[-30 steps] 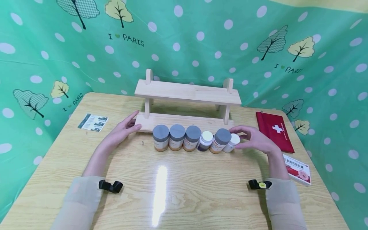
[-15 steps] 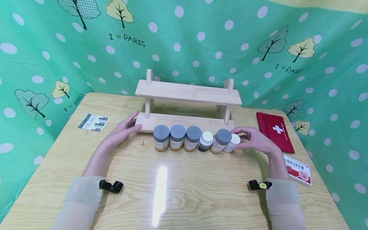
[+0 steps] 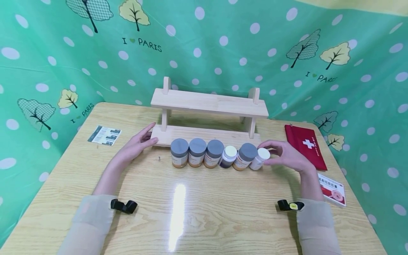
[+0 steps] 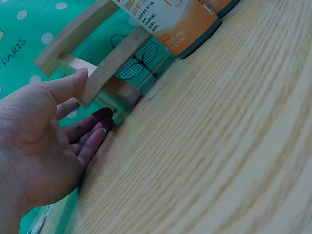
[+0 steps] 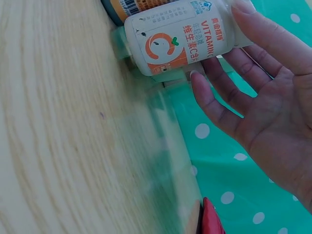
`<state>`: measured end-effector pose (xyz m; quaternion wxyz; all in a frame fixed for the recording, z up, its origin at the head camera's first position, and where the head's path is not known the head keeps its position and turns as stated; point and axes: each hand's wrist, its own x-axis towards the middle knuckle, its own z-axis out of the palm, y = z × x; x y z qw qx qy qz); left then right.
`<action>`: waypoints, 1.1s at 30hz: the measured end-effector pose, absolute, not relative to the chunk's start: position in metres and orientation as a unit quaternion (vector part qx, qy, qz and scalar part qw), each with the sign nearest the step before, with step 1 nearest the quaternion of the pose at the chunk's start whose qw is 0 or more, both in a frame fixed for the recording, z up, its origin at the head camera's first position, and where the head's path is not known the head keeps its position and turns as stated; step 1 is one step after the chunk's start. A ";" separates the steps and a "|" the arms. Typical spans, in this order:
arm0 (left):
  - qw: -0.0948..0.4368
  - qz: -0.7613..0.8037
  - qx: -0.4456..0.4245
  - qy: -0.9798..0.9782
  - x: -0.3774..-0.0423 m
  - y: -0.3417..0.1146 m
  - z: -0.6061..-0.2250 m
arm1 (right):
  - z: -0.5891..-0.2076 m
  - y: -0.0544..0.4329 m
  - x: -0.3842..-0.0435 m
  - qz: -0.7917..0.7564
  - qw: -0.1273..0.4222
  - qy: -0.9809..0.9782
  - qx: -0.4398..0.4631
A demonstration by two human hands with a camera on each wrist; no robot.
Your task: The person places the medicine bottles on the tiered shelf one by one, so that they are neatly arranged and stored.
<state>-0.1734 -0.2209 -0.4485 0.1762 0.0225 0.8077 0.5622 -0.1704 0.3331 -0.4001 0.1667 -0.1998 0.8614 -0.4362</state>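
Observation:
A two-tier wooden shelf [image 3: 208,102] stands at the back of the table. My left hand [image 3: 136,143] holds the left end of its lower board, thumb on the board's end and index finger reaching toward the rear; the other fingers curl loosely below in the left wrist view. Several bottles line up before the shelf, mostly grey-capped jars [image 3: 179,152], with a white-capped dark-labelled bottle [image 3: 228,156] among them. At the row's right end, my right hand [image 3: 287,156] pinches a white vitamin C bottle [image 5: 178,36] by its cap. This bottle leans to the right.
A red first aid pouch [image 3: 306,147] and a white-and-red medicine box [image 3: 332,189] lie on the right. A flat printed packet [image 3: 105,135] lies at the left. A green dotted cloth [image 3: 204,42] hangs behind and around the wooden table [image 3: 223,212].
The vitamin C bottle's top has tipped right in my right hand, which has shifted slightly right too. My left hand stays at the shelf's end.

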 end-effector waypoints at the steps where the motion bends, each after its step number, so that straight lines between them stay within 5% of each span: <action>1: 0.177 0.562 0.023 0.808 -0.173 -0.221 -0.448 | -0.399 0.334 -0.170 -0.436 0.162 0.862 -0.200; 19: 0.174 0.569 0.027 0.803 -0.174 -0.222 -0.452 | -0.384 0.352 -0.166 -0.471 0.108 0.850 -0.210; 33: 0.175 0.565 0.027 0.806 -0.174 -0.222 -0.451 | -0.335 0.346 -0.180 -0.531 0.080 0.807 -0.247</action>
